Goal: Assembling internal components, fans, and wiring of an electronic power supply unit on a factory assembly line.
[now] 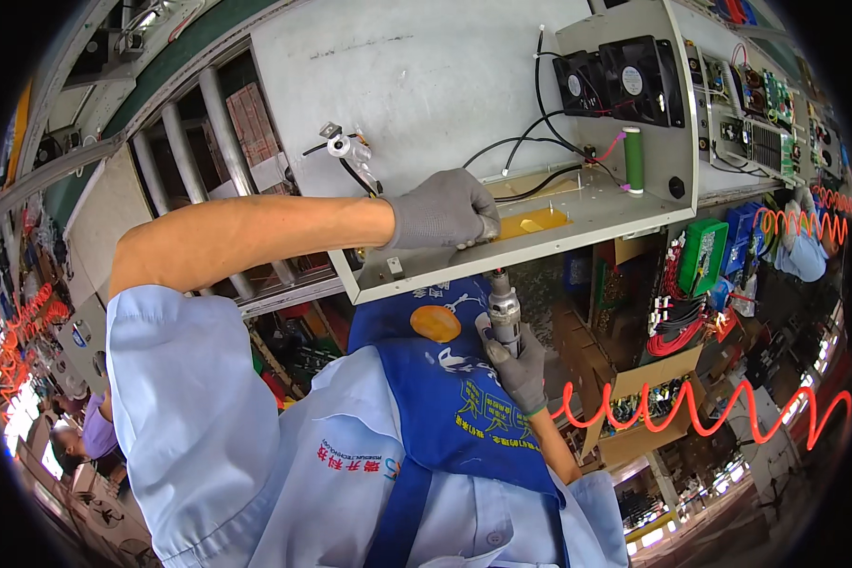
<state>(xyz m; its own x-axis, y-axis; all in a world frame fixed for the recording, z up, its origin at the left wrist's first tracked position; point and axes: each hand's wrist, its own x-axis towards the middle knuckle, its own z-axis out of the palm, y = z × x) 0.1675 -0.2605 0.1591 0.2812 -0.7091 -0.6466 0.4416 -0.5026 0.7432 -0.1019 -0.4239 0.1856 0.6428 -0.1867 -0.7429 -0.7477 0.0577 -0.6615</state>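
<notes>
My left hand, in a grey glove, reaches over the near wall of a grey metal chassis. Its fingers are curled and pressed together just inside that wall; whatever they pinch is too small to make out. A silver power screwdriver sits in my right hand, also gloved, outside the chassis. Its bit points up at the underside of the near wall, close to my left fingertips. Beside the left hand lies a yellow sheet on the chassis floor. A silver cylindrical part with a black cable stands left of it.
Two black fans, a green cylinder and black cables occupy the chassis's right end. Metal rollers lie left. An orange coiled hose crosses a cardboard box at right, near a green bin.
</notes>
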